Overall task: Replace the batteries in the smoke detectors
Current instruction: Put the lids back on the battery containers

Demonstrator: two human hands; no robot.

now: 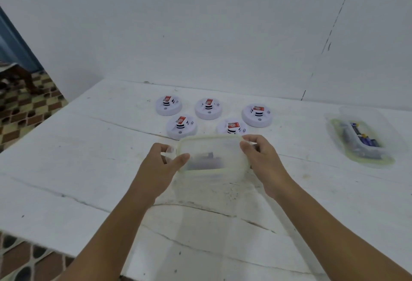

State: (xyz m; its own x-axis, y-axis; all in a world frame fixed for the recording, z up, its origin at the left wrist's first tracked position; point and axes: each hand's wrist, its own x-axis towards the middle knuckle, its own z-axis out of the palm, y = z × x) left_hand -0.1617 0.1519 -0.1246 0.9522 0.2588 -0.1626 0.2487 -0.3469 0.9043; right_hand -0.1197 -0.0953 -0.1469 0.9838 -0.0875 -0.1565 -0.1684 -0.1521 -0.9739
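I see both hands gripping a clear lidded container [211, 158] at frame centre, left hand [166, 162], right hand [259, 156], dark contents possibly batteries, five smoke detectors [209, 108] just above on white table [66, 158], second container [361, 137] at right edge.

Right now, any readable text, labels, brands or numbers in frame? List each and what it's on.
No text can be read.
Smoke detectors: all five carry a red label with a pale round mark, too blurred to read.
Small black wave signs on the detector faces: symbols, no letters.
Batteries in the open container at right: blue and yellow print, too small to read.
Lidded container in both hands: no label visible.
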